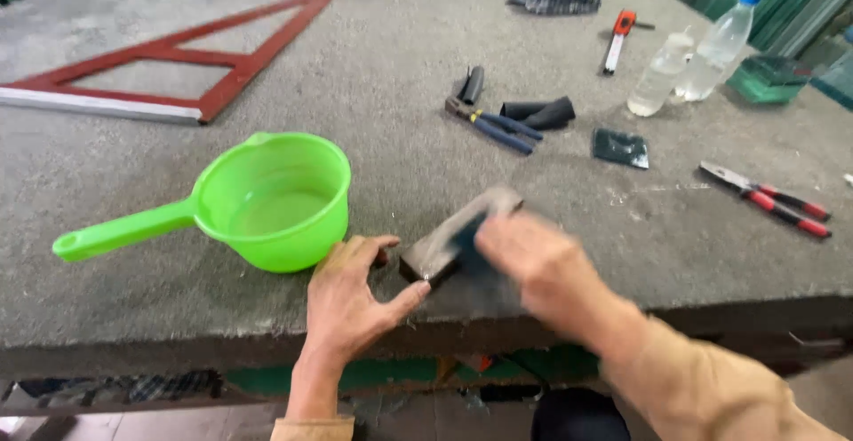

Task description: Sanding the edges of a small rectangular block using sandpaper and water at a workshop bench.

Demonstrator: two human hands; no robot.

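left hand [351, 294] braces the dark block [444, 241] at the table [400, 95] edge, 6 o'clock; blurred right hand [533, 259] grips something dark on it; green ladle [267, 201] at 9 o'clock could get knocked, spilling water

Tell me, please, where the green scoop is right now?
In the head view the green scoop sits on the table near its front edge, just left of the left hand, its handle pointing left.

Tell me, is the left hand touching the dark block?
Touching. The head view shows the left hand with its thumb tip pressed against the dark block's near corner.
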